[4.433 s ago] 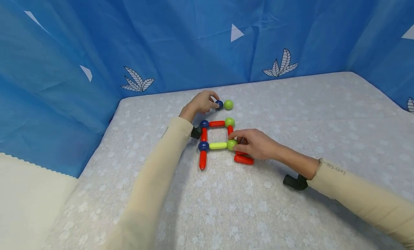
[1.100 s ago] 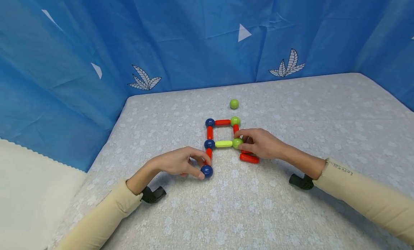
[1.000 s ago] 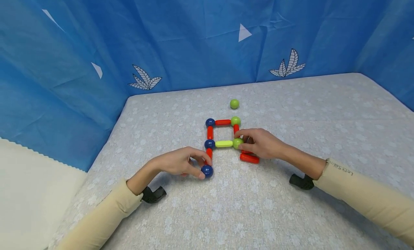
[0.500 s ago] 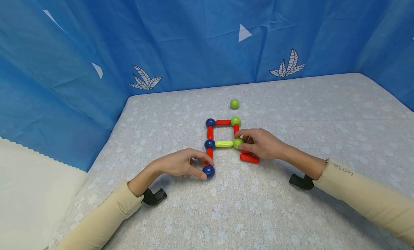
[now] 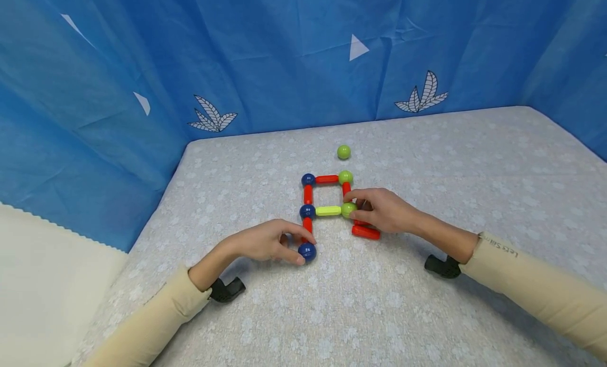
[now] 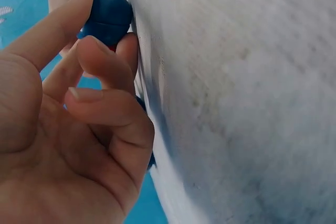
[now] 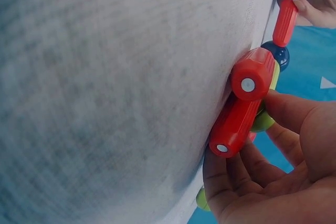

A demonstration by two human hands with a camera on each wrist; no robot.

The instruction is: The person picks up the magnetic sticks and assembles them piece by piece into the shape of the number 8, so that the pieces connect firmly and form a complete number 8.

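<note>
In the head view my left hand point(image 5: 267, 241) pinches a glossy blue ball point(image 5: 307, 252) between thumb and fingers. This ball sits at the near end of a red magnetic rod point(image 5: 307, 229), which runs back to another blue ball point(image 5: 307, 211). A yellow-green ribbed rod point(image 5: 328, 211) links that one to a green ball point(image 5: 349, 210), gripped by my right hand point(image 5: 385, 211). Beyond it, red rods and two more balls close a square. In the right wrist view two red rods, one with a metal tip point(image 7: 248, 85), lie by my right fingers.
A loose green ball point(image 5: 343, 152) lies behind the square. One red rod point(image 5: 365, 232) rests just in front of the right hand. The table point(image 5: 332, 314) has a pale flowered cloth, and a blue curtain point(image 5: 284, 56) hangs along its back and left.
My left hand has brought the blue ball from beside the loose green ball to the near end of the red rod, lately edging slightly right. The right hand keeps its place.
</note>
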